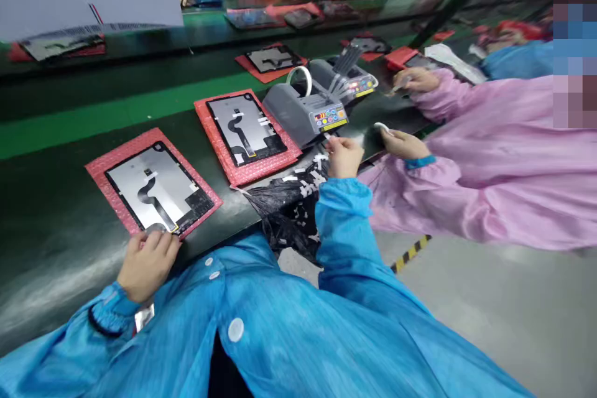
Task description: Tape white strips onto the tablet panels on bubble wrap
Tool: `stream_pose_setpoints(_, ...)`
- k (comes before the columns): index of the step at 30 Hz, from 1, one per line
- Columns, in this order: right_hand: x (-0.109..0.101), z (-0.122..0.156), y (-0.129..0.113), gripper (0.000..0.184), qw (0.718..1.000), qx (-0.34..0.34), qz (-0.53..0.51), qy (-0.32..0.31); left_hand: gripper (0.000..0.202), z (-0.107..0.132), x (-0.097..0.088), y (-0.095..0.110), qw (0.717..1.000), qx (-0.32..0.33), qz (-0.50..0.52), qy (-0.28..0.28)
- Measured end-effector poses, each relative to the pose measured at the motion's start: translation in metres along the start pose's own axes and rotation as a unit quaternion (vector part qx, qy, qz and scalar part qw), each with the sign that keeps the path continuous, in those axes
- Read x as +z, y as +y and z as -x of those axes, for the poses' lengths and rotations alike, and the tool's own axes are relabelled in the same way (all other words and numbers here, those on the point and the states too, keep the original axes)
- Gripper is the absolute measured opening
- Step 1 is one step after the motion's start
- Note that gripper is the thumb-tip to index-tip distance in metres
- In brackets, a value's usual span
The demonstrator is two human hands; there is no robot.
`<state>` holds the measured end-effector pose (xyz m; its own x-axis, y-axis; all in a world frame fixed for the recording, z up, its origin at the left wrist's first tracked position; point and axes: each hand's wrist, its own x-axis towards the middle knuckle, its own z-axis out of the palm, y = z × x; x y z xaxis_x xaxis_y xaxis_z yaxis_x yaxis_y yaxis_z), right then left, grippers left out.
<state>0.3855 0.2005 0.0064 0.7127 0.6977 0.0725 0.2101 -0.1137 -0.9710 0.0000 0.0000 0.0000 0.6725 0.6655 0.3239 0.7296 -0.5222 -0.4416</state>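
Head view: at the front of the nearer dispenser [305,115], our right hand [346,158] pinches a pale strip [327,136]. Well left of that dispenser, our left hand [148,266], curled, grip unclear, meets a panel [175,188]. We judge: strip-taking; next needs steady fingertips.

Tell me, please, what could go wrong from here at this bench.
The left hand is at the near edge of the nearest panel, close to the edge of the bench, so a tug might pull it over. The right hand is by the nearer tape dispenser, near a co-worker's hand; they could bump.
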Motion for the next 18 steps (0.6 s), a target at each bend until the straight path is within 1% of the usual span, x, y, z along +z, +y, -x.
stream_pose_setpoints(2, -0.006, 0.002, 0.007, 0.022, 0.999, -0.027, -0.012, 0.042, 0.022, 0.009, 0.002, 0.002, 1.000, 0.007, 0.001, 0.006)
stream_pose_setpoints(4, -0.009, 0.002, 0.011, 0.020, 0.997, -0.023, -0.036, 0.058, 0.021, 0.014, 0.003, 0.005, 1.000, 0.004, -0.003, 0.003)
stream_pose_setpoints(5, -0.010, 0.002, 0.013, 0.019, 0.997, -0.003, -0.056, 0.055, 0.020, 0.016, 0.002, 0.008, 1.000, -0.003, -0.005, -0.002)
stream_pose_setpoints(8, -0.009, 0.000, 0.010, 0.017, 0.992, 0.055, -0.112, 0.021, 0.019, 0.014, -0.001, 0.014, 0.999, -0.036, -0.023, -0.030)
stream_pose_setpoints(11, -0.007, -0.001, 0.003, 0.016, 0.988, 0.074, -0.133, 0.009, 0.024, 0.011, -0.004, 0.016, 0.996, -0.060, -0.036, -0.054)
stream_pose_setpoints(15, -0.003, 0.001, -0.005, 0.021, 0.987, 0.100, -0.124, 0.009, 0.024, 0.014, -0.005, 0.008, 0.997, -0.052, -0.019, -0.046)
stream_pose_setpoints(18, 0.002, -0.002, -0.002, 0.028, 0.987, 0.109, -0.114, 0.008, 0.026, 0.022, -0.007, 0.001, 0.998, -0.040, -0.006, -0.051)
